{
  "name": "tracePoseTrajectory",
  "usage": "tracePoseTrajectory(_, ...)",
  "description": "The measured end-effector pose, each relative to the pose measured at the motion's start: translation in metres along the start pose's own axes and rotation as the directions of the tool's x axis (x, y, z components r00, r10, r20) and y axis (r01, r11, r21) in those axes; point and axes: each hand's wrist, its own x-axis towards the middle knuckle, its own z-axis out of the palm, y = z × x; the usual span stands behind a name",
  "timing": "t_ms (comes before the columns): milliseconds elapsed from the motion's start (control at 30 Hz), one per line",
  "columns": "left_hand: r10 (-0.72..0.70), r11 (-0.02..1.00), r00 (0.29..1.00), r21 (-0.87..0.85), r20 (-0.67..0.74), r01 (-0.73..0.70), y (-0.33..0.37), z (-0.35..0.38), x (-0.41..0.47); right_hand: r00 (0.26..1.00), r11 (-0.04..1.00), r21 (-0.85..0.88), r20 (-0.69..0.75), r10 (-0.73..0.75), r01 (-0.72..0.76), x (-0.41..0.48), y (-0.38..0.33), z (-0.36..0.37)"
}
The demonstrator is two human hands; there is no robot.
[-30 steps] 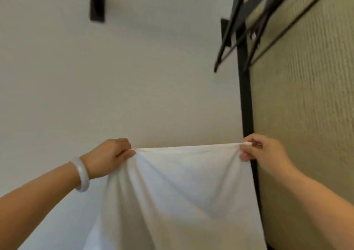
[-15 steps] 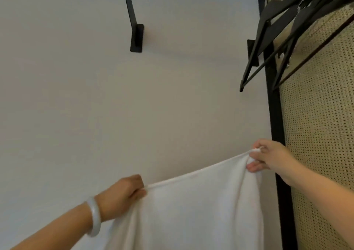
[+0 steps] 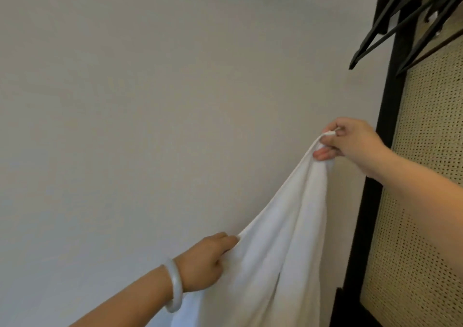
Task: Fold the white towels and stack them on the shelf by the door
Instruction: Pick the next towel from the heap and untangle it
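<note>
**Holding the white towel point(image 3: 275, 251) up by its top edge**

Pinched high at one corner by the right hand point(image 3: 350, 141), fingers point(image 3: 323, 154) curled round a bunched bit of hem, close to the black frame point(image 3: 375, 201) of a cane panel point(image 3: 426, 201). Gripped lower down by the left hand point(image 3: 205, 261), pale bangle point(image 3: 174, 286) on the wrist, fingers point(image 3: 225, 241) closed on the same edge further along. Slanting therefore from upper right to lower left, the rest of the cloth draping down past the bottom of the view. Hanging in front of a plain pale wall point(image 3: 150, 126) and resting on nothing visible.

Probably held like this to let the weight of the cloth pull it flat and to find the full edge before bringing corners together. Judged an early stage of the fold, with no doubled-over layer to be made out. Worth keeping clear of the black hangers point(image 3: 390, 25) overhead at the right when raising the corner further.

No shelf, door or other towels in view, so no telling how far along the stack is.
</note>
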Motion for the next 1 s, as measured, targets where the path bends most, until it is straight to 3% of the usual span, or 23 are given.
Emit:
tracePoseTrajectory(333, -0.001, 0.891, 0.973, -0.442, -0.233, -0.105, 0.068, 0.001, 0.049, 1.000, 0.999, -0.045, -0.020, 0.003, -0.004, -0.006, -0.014, -0.002)
tracePoseTrajectory(567, -0.022, 0.729, 0.983, -0.675, -0.185, -0.111, 0.056, 0.009, 0.030, 0.999, 1.000, -0.029, -0.039, 0.002, -0.003, -0.015, -0.002, -0.026)
tracePoseTrajectory(733, -0.161, 0.720, 0.980, -0.692, -0.114, 0.038, 0.020, 0.013, 0.000, 0.998, 0.999, -0.016, -0.058, 0.037, -0.038, -0.028, 0.015, -0.039)
tracePoseTrajectory(1000, -0.233, 0.803, 0.972, -0.569, -0.022, 0.179, -0.014, -0.004, -0.026, 0.989, 0.994, -0.030, -0.102, 0.105, -0.109, -0.027, 0.043, -0.047)
